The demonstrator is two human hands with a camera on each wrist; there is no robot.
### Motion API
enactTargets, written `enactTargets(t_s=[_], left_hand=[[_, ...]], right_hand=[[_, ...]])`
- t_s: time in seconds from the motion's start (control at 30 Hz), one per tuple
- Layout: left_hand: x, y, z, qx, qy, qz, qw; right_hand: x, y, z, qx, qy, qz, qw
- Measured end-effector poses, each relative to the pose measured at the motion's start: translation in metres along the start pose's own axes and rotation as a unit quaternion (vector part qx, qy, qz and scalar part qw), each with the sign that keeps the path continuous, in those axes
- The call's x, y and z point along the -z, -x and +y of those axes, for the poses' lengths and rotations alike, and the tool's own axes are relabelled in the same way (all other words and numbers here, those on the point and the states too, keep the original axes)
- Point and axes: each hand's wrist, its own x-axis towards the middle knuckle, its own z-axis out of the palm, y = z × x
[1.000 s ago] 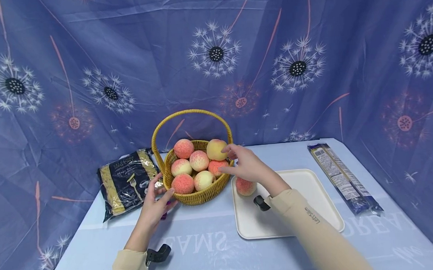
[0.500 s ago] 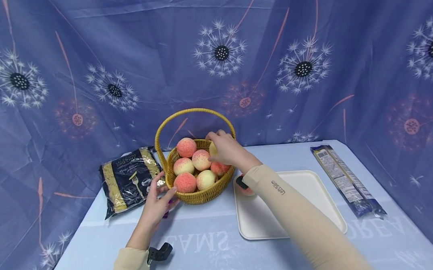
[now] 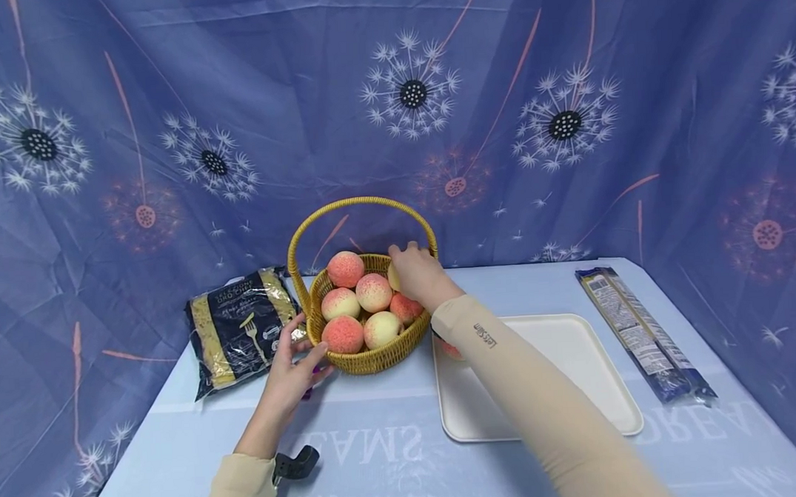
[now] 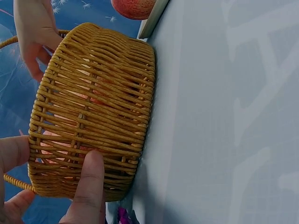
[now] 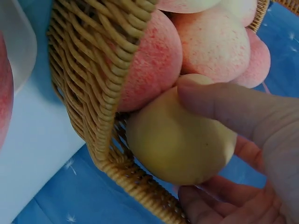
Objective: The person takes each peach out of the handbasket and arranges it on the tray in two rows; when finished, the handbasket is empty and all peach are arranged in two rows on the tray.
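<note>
While the left hand (image 3: 288, 368) rests spread fingers against the outer wall of the wicker basket (image 3: 376, 361), the right hand (image 3: 417, 271) holds a yellow peach (image 5: 177, 140) between thumb and fingers, just inside the rim on the basket's right side. The held fruit is rounded and matt, touching a coral-red peach (image 5: 154, 60) beside it. Glossy golden-brown strands form the basket's openwork weave, beneath a slim arched handle (image 3: 362, 200); its other peaches (image 3: 375, 292) run from cream to coral, finely speckled. A shallow white tray (image 3: 557, 375) with rounded corners stands on the pale blue tablecloth (image 3: 362, 487) and bears a lone peach (image 3: 449, 351), largely covered by the right sleeve (image 3: 503, 355) in the head view and cut off in both wrist views. Crinkled plastic wraps the black-and-gold pasta packet (image 3: 238, 333), left of the basket, and the long flat packaging (image 3: 642, 334), right of the tray, whose small print is illegible. In the head view the right hand hides most of the yellow peach; a purple object (image 4: 122, 215), cropped by the left wrist view, cannot be identified.
</note>
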Motion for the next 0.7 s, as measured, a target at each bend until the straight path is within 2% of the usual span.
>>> enactTargets(t_s=[0.17, 0.7], left_hand=[[0.0, 0.0, 0.0, -0.001, 0.004, 0.0, 1.0], [0.0, 0.001, 0.0, 0.0, 0.004, -0.001, 1.0]], right_hand=[[-0.006, -0.001, -0.003, -0.01, 0.019, 0.024, 0.999], [-0.012, -0.007, 0.002, -0.004, 0.055, 0.041, 0.998]])
